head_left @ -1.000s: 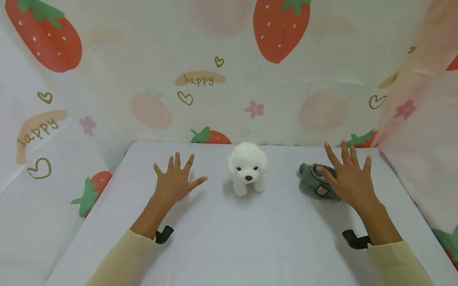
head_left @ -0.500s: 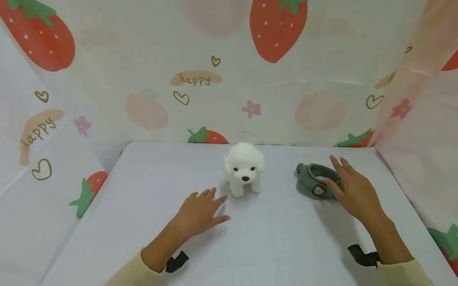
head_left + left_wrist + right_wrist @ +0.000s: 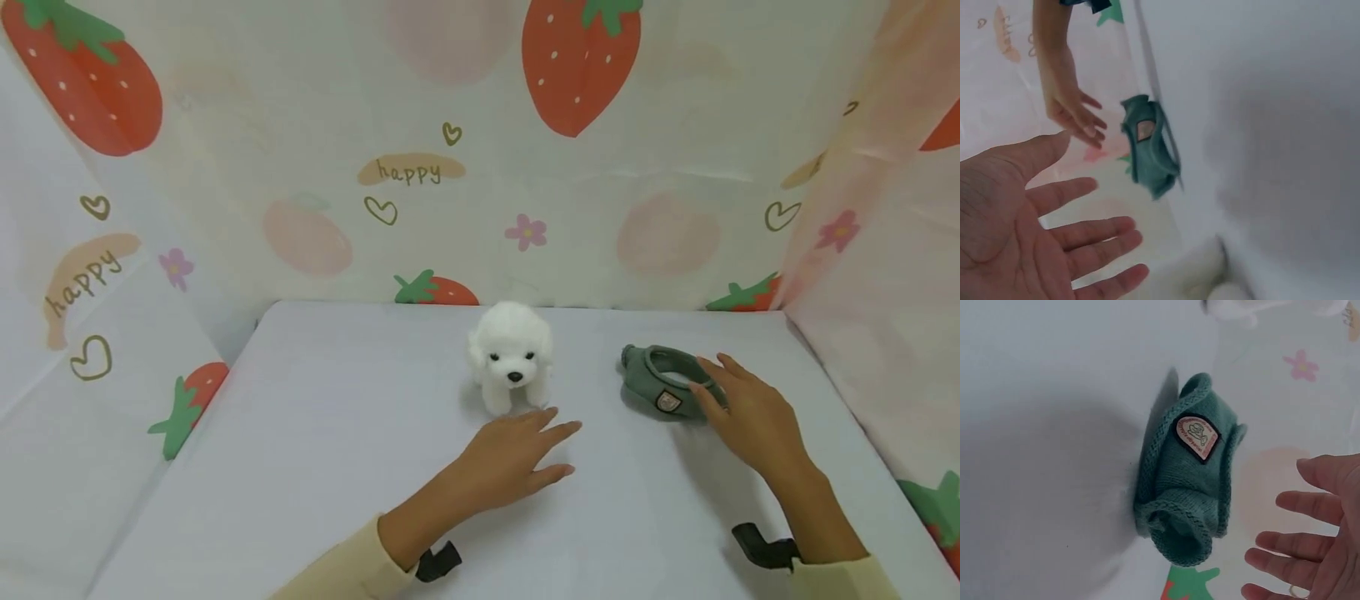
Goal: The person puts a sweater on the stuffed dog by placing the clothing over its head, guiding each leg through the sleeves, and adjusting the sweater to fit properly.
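Note:
A white plush dog (image 3: 513,337) stands on the table, facing me. To its right sits a small green knitted sweater (image 3: 643,382) with a badge (image 3: 1197,434) on its side; its openings gape in the right wrist view. My right hand (image 3: 757,425) hovers at the sweater's right end, fingers spread and slightly bent; the right wrist view shows a gap between them. My left hand (image 3: 498,462) is in front of the dog, fingers extended to the right. Its palm (image 3: 997,231) faces the left wrist camera and holds nothing. Part of the dog's front legs is behind the left hand.
A white cloth covers the table (image 3: 337,383). Behind it hangs a curtain (image 3: 322,108) printed with strawberries, hearts and flowers, which also runs along both sides. A black strap piece (image 3: 438,562) shows at the left wrist, with another on the right.
My left hand has come down from the left side and swept right, to the front of the dog. My right hand has lowered and its fingers have drawn closer together beside the sweater.

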Demonstrator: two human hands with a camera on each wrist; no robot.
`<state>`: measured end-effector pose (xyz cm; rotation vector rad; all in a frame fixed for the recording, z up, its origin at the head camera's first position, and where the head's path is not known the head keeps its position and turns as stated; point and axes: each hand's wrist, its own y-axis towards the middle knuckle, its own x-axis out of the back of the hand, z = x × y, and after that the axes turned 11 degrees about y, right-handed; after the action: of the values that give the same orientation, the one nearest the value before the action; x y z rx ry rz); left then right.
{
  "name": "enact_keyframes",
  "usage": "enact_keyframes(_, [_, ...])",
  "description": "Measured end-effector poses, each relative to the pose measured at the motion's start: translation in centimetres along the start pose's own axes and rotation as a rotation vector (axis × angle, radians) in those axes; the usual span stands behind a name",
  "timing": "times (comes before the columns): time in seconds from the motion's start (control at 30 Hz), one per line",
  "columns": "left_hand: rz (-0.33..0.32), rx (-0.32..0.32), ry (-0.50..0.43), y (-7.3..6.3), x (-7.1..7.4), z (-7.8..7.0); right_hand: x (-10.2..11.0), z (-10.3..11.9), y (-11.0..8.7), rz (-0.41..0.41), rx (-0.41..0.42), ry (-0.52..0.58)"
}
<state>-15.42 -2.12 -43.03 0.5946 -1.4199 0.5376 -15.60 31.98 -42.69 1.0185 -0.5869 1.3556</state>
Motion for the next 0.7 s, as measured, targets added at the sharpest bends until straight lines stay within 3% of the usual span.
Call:
enact_keyframes(0.1, [-0.029,-0.006,-0.025,2.2,-0.2,-1.0,-0.4,-0.2,0.1,-0.006,-0.014,0.006])
enact_keyframes(0.23, [-0.065,0.031,-0.025,5.2,-0.6,-2.1,-0.7,-0.3,0.1,-0.013,-0.025,0.001])
enact_keyframes(0.47, [-0.147,0.112,-0.027,9.4,-1.8,-2.5,-1.0,-0.2,0.3,-0.052,-0.038,-0.018])
enact_keyframes(0.7, [-0.157,0.156,-0.084,13.1,-3.2,-2.9,-1.5,-0.7,0.3,-0.077,-0.047,-0.041])
